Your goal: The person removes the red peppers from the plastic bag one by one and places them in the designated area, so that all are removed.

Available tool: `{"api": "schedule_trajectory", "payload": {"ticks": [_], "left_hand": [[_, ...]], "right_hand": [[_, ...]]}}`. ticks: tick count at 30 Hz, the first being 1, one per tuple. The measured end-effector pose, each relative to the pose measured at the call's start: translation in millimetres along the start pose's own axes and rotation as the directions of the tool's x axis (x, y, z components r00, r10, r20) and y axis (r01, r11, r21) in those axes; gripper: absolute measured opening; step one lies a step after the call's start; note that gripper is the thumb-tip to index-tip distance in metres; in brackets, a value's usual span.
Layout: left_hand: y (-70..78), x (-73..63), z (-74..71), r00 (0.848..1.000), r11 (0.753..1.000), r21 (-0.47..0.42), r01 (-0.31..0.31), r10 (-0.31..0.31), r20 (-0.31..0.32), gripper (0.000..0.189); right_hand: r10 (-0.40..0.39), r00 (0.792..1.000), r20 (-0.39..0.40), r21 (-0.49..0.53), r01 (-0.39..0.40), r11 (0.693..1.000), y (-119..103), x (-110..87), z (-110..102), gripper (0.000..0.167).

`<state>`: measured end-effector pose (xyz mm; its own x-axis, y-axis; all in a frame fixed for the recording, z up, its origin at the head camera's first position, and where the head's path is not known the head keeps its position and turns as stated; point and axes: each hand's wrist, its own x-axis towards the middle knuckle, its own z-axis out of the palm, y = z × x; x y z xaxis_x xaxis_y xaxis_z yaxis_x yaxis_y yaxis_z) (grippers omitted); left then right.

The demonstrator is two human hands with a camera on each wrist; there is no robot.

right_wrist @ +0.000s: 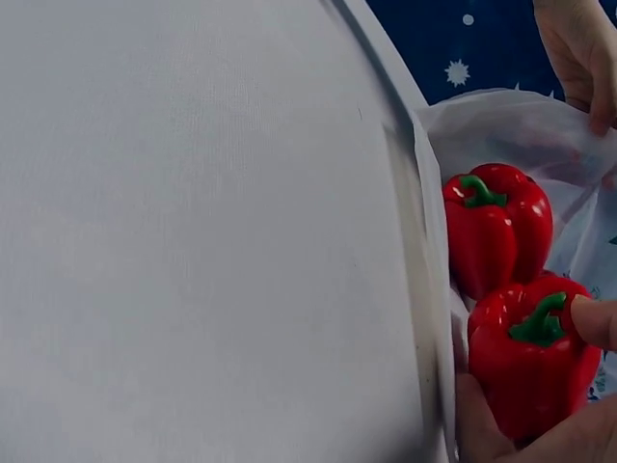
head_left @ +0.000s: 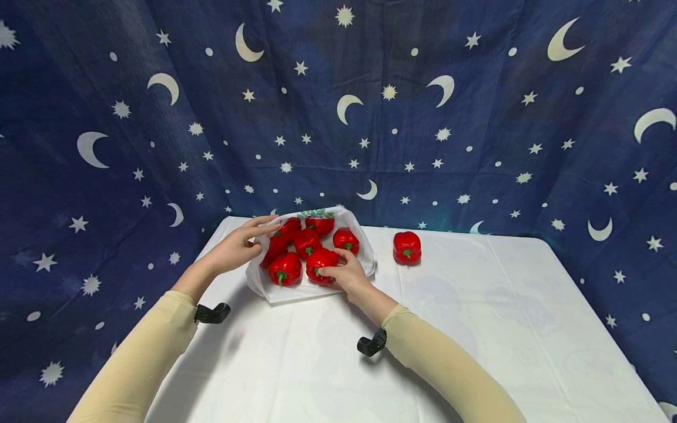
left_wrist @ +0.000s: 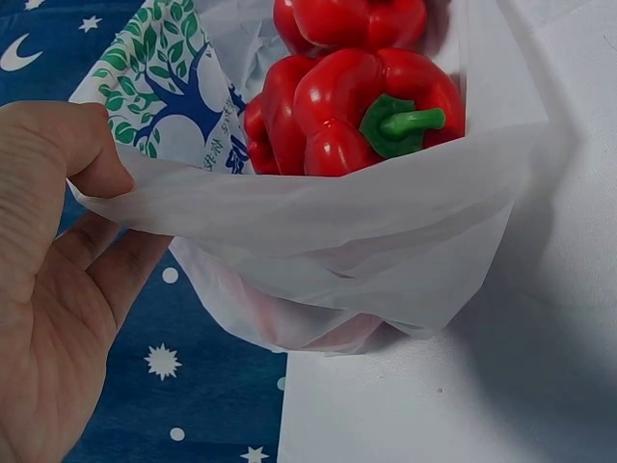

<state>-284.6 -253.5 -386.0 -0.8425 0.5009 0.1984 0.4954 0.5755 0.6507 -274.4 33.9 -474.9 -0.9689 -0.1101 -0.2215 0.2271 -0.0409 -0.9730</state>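
A white plastic bag (head_left: 365,235) with a green and blue tree print (left_wrist: 174,87) lies with its mouth spread, several red bell peppers inside. At the bag's left side, my left hand (head_left: 233,252) pinches the rim between thumb and fingers, as the left wrist view shows. My right hand (head_left: 351,279) reaches over the near right edge of the bag and grips a red bell pepper (head_left: 319,264) by its side, thumb near the green stem. In the right wrist view another bell pepper (right_wrist: 496,227) sits right beside the gripped one (right_wrist: 525,376).
One more red bell pepper (head_left: 407,248) stands on the white table (head_left: 476,317), right of the bag. Behind the table hangs a dark blue curtain (head_left: 317,117) with moons and stars. A black wristband (head_left: 213,314) is on the left sleeve, another (head_left: 372,343) on the right.
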Motion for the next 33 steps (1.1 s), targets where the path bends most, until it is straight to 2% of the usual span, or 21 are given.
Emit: {"api": "schedule_trajectory", "payload": {"ticks": [8, 14, 22, 24, 33], "left_hand": [[-4.5, 0.0, 0.5, 1.000, 1.000, -0.002, 0.000, 0.000, 0.005, 0.062], [-5.5, -0.6, -0.7, 1.000, 1.000, 0.012, 0.014, -0.014, 0.013, 0.061], [-3.9, -0.6, -1.5, 1.000, 1.000, 0.002, 0.022, -0.022, 0.011, 0.061], [-3.8, -0.5, -1.4, 1.000, 1.000, 0.002, 0.025, -0.025, 0.008, 0.061], [-4.3, 1.1, -0.7, 1.000, 1.000, 0.010, 0.022, -0.022, 0.012, 0.060]], "right_hand": [[0.011, 0.999, 0.030, -0.013, -0.011, 1.000, -8.5, -10.3, -10.6, 0.075], [-0.033, 0.995, 0.091, -0.023, 0.035, 0.999, -14.1, -19.0, -19.8, 0.075], [-0.098, 0.969, 0.227, -0.068, 0.116, 0.991, -23.8, -28.6, -44.5, 0.074], [-0.094, 0.960, 0.262, -0.059, 0.114, 0.992, -27.2, -31.4, -51.5, 0.074], [-0.070, 0.944, 0.323, 0.019, 0.067, 0.998, -42.3, -41.5, -83.9, 0.074]]}}
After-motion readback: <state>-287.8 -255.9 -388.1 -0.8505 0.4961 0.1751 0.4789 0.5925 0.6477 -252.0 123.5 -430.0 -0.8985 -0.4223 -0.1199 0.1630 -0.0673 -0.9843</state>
